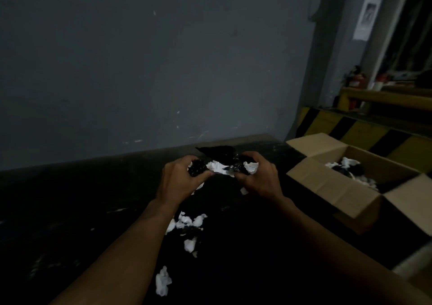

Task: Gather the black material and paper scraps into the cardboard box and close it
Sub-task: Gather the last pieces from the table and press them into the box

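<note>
Head view: left hand, right hand both clamp crumpled black material and white paper scraps, likely bunching 1 load for open brown cardboard box at dark surface's right edge.

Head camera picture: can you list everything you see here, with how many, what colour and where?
cardboard box: one, brown, right, flaps open, white and black scraps inside
paper scraps: several, white, bottom centre on the dark surface
bundle: one, black material with white paper, centre
wall: one, grey, behind
striped barrier: one, yellow and black, behind the box
fire extinguisher: one, red, far right, blurred
notice: one, white, upper right
left grip: one, bare hand, holds the bundle's left end
right grip: one, bare hand, holds its right end
</note>
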